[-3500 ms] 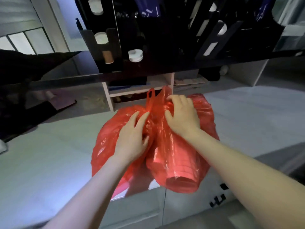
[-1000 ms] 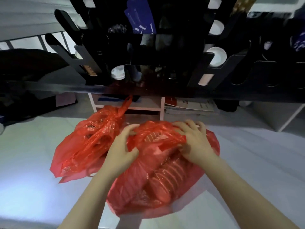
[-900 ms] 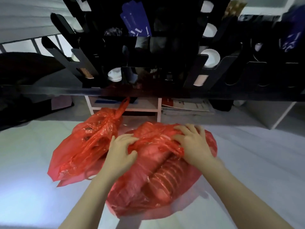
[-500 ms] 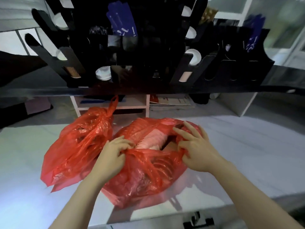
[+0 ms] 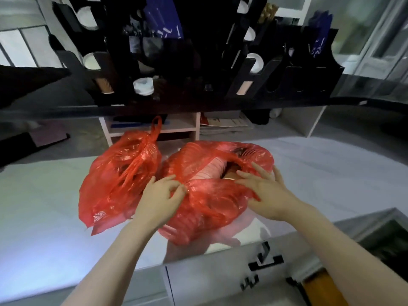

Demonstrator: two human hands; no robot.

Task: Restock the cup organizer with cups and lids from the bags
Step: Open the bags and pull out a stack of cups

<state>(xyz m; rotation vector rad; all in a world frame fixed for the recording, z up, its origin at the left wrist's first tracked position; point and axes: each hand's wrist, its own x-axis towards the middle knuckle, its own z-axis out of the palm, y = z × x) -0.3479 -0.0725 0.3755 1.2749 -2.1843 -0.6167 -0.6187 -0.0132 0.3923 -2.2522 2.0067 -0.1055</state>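
While the left hand (image 5: 161,196) pinches the mid-frame thin red plastic bag (image 5: 212,206), the flat-fingered right hand (image 5: 263,191) should widen its mouth over the ribbed cups (image 5: 212,171).

White surface (image 5: 44,217), glossy. Beyond it: pale low shelf unit (image 5: 194,129), papers (image 5: 227,123) just right of its upright. Near edge: white cabinet front (image 5: 209,281), black handles (image 5: 265,260). Glass-panelled doors (image 5: 375,40) top right.

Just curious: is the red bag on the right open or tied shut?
Open: the bag gapes at its mouth, showing stacked cups inside.
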